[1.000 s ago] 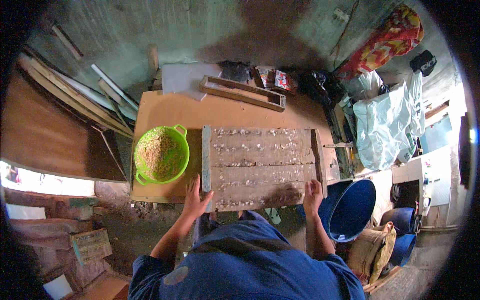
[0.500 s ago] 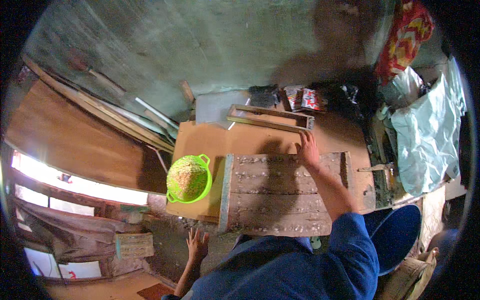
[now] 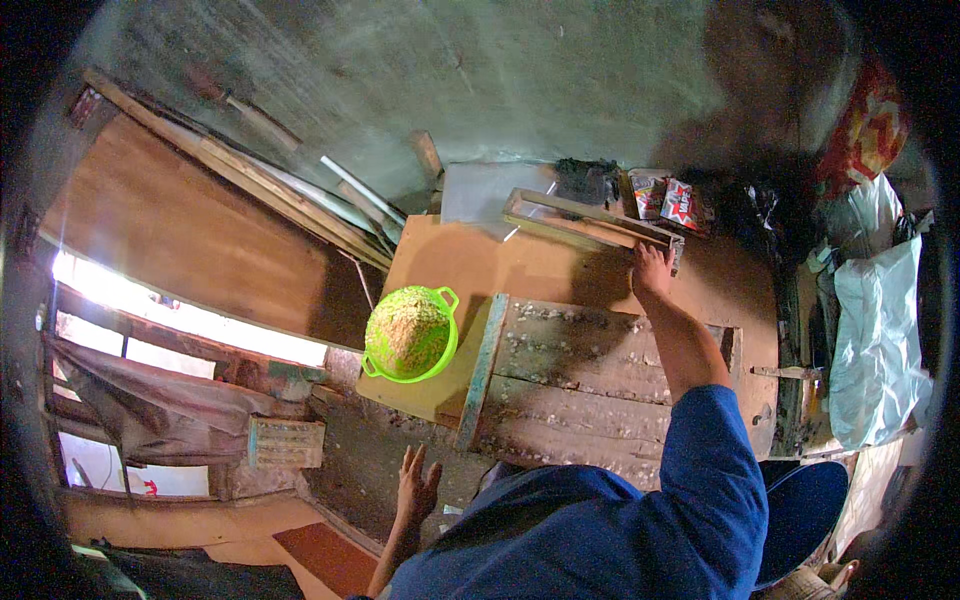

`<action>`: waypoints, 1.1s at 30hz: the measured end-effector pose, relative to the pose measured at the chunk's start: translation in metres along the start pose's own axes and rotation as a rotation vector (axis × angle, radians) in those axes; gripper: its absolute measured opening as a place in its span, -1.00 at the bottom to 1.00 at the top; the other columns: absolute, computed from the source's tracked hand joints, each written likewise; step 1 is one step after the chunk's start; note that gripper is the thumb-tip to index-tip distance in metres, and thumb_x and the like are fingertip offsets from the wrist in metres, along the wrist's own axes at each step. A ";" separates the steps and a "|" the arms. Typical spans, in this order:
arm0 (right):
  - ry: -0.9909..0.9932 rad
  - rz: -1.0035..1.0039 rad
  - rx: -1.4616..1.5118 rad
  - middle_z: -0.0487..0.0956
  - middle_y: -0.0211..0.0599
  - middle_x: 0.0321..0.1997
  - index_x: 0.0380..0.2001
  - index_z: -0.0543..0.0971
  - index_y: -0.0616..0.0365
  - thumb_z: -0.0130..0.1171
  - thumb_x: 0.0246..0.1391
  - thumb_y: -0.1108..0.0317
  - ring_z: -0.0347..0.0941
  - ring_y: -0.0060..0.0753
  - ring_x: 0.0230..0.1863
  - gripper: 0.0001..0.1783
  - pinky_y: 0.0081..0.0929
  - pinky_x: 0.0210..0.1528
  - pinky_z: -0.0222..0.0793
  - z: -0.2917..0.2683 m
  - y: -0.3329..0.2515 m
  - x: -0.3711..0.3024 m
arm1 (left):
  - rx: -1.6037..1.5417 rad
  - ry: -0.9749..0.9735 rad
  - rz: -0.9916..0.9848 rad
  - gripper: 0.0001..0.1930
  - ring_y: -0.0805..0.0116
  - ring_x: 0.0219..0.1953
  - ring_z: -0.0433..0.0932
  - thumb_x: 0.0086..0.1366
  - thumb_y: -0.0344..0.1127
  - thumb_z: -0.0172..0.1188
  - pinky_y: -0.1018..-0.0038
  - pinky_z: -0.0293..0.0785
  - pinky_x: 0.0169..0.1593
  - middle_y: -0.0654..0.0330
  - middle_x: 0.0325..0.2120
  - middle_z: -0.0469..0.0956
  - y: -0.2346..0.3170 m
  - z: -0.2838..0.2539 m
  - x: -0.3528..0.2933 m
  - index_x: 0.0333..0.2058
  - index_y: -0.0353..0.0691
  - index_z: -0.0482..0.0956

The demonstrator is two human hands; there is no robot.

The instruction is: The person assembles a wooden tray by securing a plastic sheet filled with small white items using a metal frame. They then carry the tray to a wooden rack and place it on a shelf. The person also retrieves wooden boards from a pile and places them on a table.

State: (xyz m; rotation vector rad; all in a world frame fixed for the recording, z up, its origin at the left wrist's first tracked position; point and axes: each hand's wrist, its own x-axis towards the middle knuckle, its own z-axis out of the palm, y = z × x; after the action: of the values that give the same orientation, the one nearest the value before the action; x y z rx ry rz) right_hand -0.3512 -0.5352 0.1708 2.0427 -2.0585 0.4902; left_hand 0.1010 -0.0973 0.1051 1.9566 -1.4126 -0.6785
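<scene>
My right hand [image 3: 652,272] reaches across the table, its fingers curled over the near rail of a narrow rectangular wooden frame [image 3: 590,236] close to the frame's right end. The fingertips are partly hard to make out. Between that frame and my body lies a rough slatted wooden board [image 3: 575,395], speckled with pale bits, under my right forearm. Left of it, a lime-green two-handled colander [image 3: 447,350] holds a heap of pale grains [image 3: 405,330]. My left hand [image 3: 417,487] hangs below the table's near edge, empty, with fingers apart.
The brown tabletop [image 3: 455,255] meets a grey-green wall. Behind the frame lie a translucent sheet [image 3: 480,195] and small printed packets [image 3: 680,205]. A silvery plastic sack [image 3: 875,340] stands right; a dark blue tub [image 3: 805,520] sits below it. Wooden planks [image 3: 250,185] lean left.
My right hand has moved forward from beside the frame onto its near rail. The view has shifted, so the scene sits farther right. My left hand stays below the table edge.
</scene>
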 end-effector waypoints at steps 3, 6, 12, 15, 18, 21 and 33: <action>0.268 -0.109 -0.045 0.47 -0.14 0.08 0.18 0.38 0.04 0.10 0.01 0.39 0.31 -0.07 0.21 -0.42 0.10 0.45 -0.26 0.000 0.049 -0.004 | -0.006 -0.039 0.180 -0.33 -0.23 0.33 0.10 0.30 -0.04 0.14 0.09 0.11 0.32 -0.29 0.31 0.07 0.035 0.025 0.040 0.28 -0.24 0.22; 0.217 -0.215 0.168 0.52 -0.08 -0.14 -0.02 0.48 0.09 -0.03 0.04 0.52 0.37 0.05 0.08 -0.61 0.09 0.37 -0.09 -0.056 -0.006 -0.052 | 0.035 -0.021 0.231 -0.27 -0.27 0.31 0.14 0.25 -0.09 0.20 0.08 0.15 0.30 -0.32 0.28 0.11 0.061 0.028 0.063 0.30 -0.27 0.15; 0.014 -0.259 0.121 0.51 -0.07 -0.10 -0.06 0.50 0.17 0.02 -0.08 0.57 0.39 0.01 0.05 -0.57 0.13 0.41 -0.13 -0.115 0.022 -0.167 | 0.011 -0.017 0.310 -0.25 -0.30 0.17 0.30 0.23 -0.19 0.21 0.04 0.25 0.21 -0.32 0.17 0.27 0.057 0.071 0.114 0.31 -0.30 0.08; -0.041 -0.249 0.000 0.49 -0.09 -0.08 -0.04 0.49 0.21 0.04 -0.13 0.57 0.37 0.00 0.07 -0.53 0.14 0.44 -0.19 -0.107 0.044 -0.214 | -0.001 0.012 0.314 -0.29 -0.30 0.10 0.36 0.24 -0.23 0.19 0.02 0.29 0.16 -0.30 0.11 0.33 0.056 0.082 0.115 0.29 -0.31 0.12; -0.102 -0.189 0.031 0.49 -0.11 -0.08 -0.01 0.49 0.22 0.07 -0.17 0.56 0.36 -0.02 0.07 -0.48 0.16 0.45 -0.23 -0.098 0.055 -0.237 | -0.012 0.004 0.307 -0.31 -0.30 0.11 0.35 0.24 -0.24 0.18 0.03 0.29 0.16 -0.29 0.11 0.33 0.055 0.082 0.117 0.28 -0.32 0.13; -0.101 -0.221 0.013 0.48 -0.14 -0.10 -0.02 0.49 0.21 0.08 -0.17 0.56 0.37 -0.04 0.06 -0.49 0.17 0.45 -0.23 -0.103 0.047 -0.243 | -0.016 -0.012 0.262 -0.32 -0.29 0.13 0.34 0.23 -0.25 0.18 0.04 0.27 0.18 -0.29 0.12 0.33 0.062 0.079 0.113 0.27 -0.33 0.15; 0.162 0.036 0.262 0.41 0.00 0.12 0.14 0.38 0.20 0.17 -0.09 0.56 0.25 0.06 0.25 -0.38 0.06 0.38 0.00 -0.134 0.031 -0.250 | 0.048 0.005 0.246 -0.28 -0.26 0.19 0.28 0.22 -0.24 0.19 0.03 0.20 0.24 -0.30 0.17 0.28 0.073 0.071 0.116 0.29 -0.35 0.11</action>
State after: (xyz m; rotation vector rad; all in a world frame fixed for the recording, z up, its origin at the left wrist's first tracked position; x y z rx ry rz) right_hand -0.3876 -0.2537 0.2001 2.0255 -2.0275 0.9449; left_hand 0.0381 -0.2387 0.1059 1.7786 -1.6453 -0.5302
